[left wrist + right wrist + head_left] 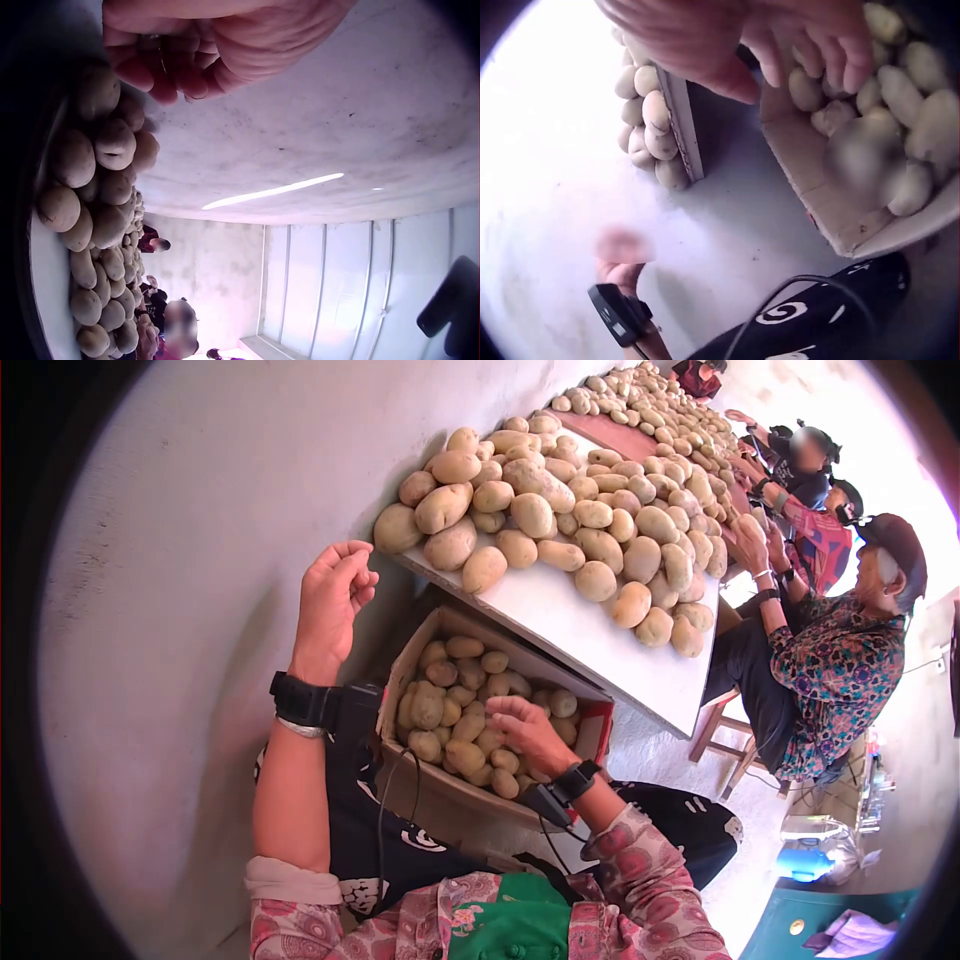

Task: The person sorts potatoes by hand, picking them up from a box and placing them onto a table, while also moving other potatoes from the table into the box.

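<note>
My left hand (338, 595) is raised beside the wall, left of the potato pile (535, 510) on the white tabletop. In the left wrist view its fingers (161, 75) hang loosely bent, with nothing seen in them. Low over an open cardboard box (400, 670) is my right hand (528, 732), its fingers spread a little and slightly bent. Tan potatoes (465, 755) fill much of that box. From the right wrist, the right fingers (769, 56) reach over the box's edge above the potatoes, and no potato shows in their grasp.
The white table (620, 670) stands just beyond the box, its near edge overlapping the box's far side. A plain wall (190, 560) runs along the left. A seated person (850, 640) and several others line the table's right side. Bottom right holds a teal container (800, 920).
</note>
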The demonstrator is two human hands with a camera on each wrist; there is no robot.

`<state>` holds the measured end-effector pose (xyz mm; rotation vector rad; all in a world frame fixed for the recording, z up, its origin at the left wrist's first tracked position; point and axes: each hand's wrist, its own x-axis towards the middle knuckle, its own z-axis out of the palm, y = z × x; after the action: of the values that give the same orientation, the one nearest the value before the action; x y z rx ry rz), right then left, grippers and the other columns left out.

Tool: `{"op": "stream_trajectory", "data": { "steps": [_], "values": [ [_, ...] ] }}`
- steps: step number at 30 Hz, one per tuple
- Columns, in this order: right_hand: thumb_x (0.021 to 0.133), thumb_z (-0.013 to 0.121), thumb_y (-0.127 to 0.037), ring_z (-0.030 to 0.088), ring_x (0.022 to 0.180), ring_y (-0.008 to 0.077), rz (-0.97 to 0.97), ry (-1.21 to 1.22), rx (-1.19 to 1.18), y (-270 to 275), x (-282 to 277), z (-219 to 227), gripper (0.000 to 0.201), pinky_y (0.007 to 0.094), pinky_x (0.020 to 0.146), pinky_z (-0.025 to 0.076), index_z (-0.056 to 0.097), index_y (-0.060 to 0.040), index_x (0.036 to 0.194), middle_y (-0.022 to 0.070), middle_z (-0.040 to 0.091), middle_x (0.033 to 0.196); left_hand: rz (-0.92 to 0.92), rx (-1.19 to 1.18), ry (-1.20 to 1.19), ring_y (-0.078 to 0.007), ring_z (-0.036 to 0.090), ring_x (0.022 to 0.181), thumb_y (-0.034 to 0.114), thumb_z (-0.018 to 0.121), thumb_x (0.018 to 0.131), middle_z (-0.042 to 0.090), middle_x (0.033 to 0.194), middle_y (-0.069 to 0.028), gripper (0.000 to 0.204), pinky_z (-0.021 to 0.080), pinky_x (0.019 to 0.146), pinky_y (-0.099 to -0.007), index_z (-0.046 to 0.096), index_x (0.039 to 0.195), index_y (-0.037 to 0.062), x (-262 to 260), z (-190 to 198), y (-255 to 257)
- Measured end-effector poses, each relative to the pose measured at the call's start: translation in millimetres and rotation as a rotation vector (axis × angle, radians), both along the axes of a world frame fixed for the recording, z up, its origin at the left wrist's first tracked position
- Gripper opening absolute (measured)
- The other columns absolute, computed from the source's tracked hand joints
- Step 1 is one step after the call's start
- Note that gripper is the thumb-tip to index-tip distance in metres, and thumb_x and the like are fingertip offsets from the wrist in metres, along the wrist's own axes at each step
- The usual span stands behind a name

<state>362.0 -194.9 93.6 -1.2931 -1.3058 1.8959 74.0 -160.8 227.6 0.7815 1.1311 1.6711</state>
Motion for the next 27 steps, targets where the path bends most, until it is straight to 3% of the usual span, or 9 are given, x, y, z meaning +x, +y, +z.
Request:
{"op": "stream_trajectory", "data": {
  "steps": [1, 3, 7, 11, 13, 15, 17, 27],
  "values": [
    [0.089, 0.058, -0.017, 0.055, 0.099, 0.0130, 0.000, -0.002, 0.005, 5.9, 3.0, 10.0, 0.033, 0.0307, 0.084, 0.046, 0.053, -0.0049, 0.119, 0.0008, 0.056, 0.110, 0.000, 0.005, -0.002, -0.0063, 0.053, 0.071, 0.016, 0.057, 0.090, 0.049, 0.070, 0.0056, 0.012, 0.044, 0.063, -0.0193, 0.058, 0.100, 0.0088, 1.2, -0.2, -0.5],
    [0.087, 0.061, -0.014, 0.058, 0.089, 0.0105, 0.073, 0.099, 0.247, 34.6, 2.1, 38.4, 0.034, 0.0231, 0.077, 0.046, 0.054, -0.0033, 0.118, 0.0006, 0.059, 0.105, 0.000, 0.022, -0.043, -0.0056, 0.055, 0.069, 0.016, 0.058, 0.089, 0.052, 0.068, 0.0056, 0.010, 0.044, 0.062, -0.0188, 0.060, 0.095, 0.0086, -0.4, -0.8, -0.9],
    [0.081, 0.065, -0.016, 0.062, 0.092, 0.0203, -0.092, -0.253, 0.707, 104.4, -9.7, 96.2, 0.042, 0.0305, 0.082, 0.049, 0.054, 0.0013, 0.117, 0.0128, 0.062, 0.109, -0.002, 0.027, -0.029, -0.0060, 0.053, 0.071, 0.017, 0.057, 0.090, 0.049, 0.070, 0.0056, 0.012, 0.044, 0.062, -0.0198, 0.058, 0.099, 0.0091, -1.0, -0.7, 0.2],
    [0.075, 0.068, -0.022, 0.052, 0.112, 0.0345, -0.186, -0.575, 1.276, 190.4, -16.7, 108.9, 0.055, 0.0414, 0.097, 0.040, 0.049, 0.0001, 0.122, 0.0215, 0.054, 0.120, 0.011, 0.018, -0.037, -0.0063, 0.053, 0.071, 0.017, 0.057, 0.090, 0.049, 0.070, 0.0051, 0.013, 0.045, 0.062, -0.0200, 0.058, 0.100, 0.0081, -3.5, 4.1, -0.2],
    [0.075, 0.067, -0.023, 0.045, 0.117, 0.0368, -0.205, -0.722, 1.311, 204.8, -26.6, 120.0, 0.057, 0.0428, 0.099, 0.037, 0.047, -0.0003, 0.124, 0.0223, 0.052, 0.120, 0.017, -0.025, -0.044, -0.0065, 0.053, 0.071, 0.017, 0.057, 0.090, 0.049, 0.070, 0.0050, 0.014, 0.045, 0.063, -0.0200, 0.058, 0.101, 0.0077, -1.6, 0.6, -5.3],
    [0.074, 0.068, -0.025, 0.048, 0.114, 0.0377, -0.200, -0.789, 1.298, 215.9, -35.3, 124.0, 0.058, 0.0428, 0.097, 0.039, 0.047, -0.0021, 0.123, 0.0230, 0.053, 0.118, 0.004, 0.043, -0.050, -0.0068, 0.054, 0.072, 0.017, 0.057, 0.090, 0.049, 0.071, 0.0047, 0.015, 0.044, 0.064, -0.0198, 0.058, 0.101, 0.0069, -4.8, 5.7, -2.6],
    [0.073, 0.070, -0.028, 0.052, 0.110, 0.0385, -0.205, -0.882, 1.124, 221.0, -45.4, 126.3, 0.061, 0.0434, 0.094, 0.042, 0.045, -0.0070, 0.124, 0.0241, 0.054, 0.117, 0.012, 0.024, -0.053, -0.0070, 0.054, 0.073, 0.017, 0.057, 0.090, 0.049, 0.072, 0.0045, 0.015, 0.044, 0.064, -0.0198, 0.059, 0.101, 0.0064, -3.9, 6.7, -4.3],
    [0.070, 0.072, -0.037, 0.058, 0.099, 0.0388, -0.242, -0.984, 1.175, 219.2, -52.6, 122.3, 0.062, 0.0444, 0.085, 0.047, 0.048, -0.0014, 0.115, 0.0239, 0.061, 0.104, -0.033, 0.052, -0.024, -0.0078, 0.055, 0.075, 0.017, 0.059, 0.089, 0.051, 0.073, 0.0042, 0.018, 0.045, 0.067, -0.0205, 0.059, 0.103, 0.0055, -6.2, 2.0, 4.7]
  ]
}}
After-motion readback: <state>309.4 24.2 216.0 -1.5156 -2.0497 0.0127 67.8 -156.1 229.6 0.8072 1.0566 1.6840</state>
